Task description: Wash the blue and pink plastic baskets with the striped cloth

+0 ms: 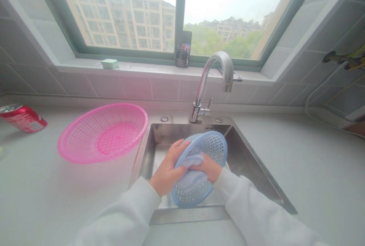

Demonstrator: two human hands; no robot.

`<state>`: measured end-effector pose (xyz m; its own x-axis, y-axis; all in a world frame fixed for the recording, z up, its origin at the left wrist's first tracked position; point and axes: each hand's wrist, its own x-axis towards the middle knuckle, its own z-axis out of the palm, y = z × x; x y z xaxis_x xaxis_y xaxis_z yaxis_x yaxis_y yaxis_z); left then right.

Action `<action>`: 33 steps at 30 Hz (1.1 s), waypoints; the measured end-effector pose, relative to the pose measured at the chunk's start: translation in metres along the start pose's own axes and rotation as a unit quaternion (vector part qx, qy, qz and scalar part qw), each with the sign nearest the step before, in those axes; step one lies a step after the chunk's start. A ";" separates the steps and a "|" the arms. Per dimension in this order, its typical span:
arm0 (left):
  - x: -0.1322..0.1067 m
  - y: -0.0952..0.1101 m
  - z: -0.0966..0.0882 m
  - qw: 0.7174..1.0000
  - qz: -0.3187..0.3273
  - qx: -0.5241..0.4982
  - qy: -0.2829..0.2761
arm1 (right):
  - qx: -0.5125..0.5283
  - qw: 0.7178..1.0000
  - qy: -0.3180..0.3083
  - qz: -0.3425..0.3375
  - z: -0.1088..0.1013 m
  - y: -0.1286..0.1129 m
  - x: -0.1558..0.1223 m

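My left hand (167,170) grips the left rim of a blue perforated basket (212,147), which stands tilted on edge over the steel sink (253,170). Inside the basket my right hand (209,168) presses a pale cloth (192,160) against its inner wall, fingers closed on the cloth. Both arms wear white sleeves. The chrome faucet (212,75) arches above the basket; no water shows.
A pink perforated basket (104,132) rests on the counter left of the sink. A red can (23,117) lies on its side at the far left. On the window sill sit a green soap dish (110,63) and a dark card (183,54).
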<state>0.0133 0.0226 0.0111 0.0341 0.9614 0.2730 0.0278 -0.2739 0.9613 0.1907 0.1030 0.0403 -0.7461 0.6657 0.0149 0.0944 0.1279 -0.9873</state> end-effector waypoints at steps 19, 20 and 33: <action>-0.002 0.011 -0.003 0.999 0.026 0.027 -0.006 | 0.020 0.996 0.072 -0.040 -0.012 0.019 -0.005; -0.002 0.011 -0.004 0.998 0.029 0.047 -0.005 | 0.029 0.995 0.082 -0.050 -0.014 0.021 -0.005; 0.003 0.005 0.007 0.998 -0.014 -0.025 0.054 | 0.153 0.987 0.051 0.015 0.005 0.007 0.004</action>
<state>0.0208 0.0238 0.0168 -0.0738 0.9663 0.2464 -0.0217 -0.2486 0.9684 0.1853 0.1024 0.0325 -0.6744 0.7383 -0.0142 -0.1004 -0.1107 -0.9888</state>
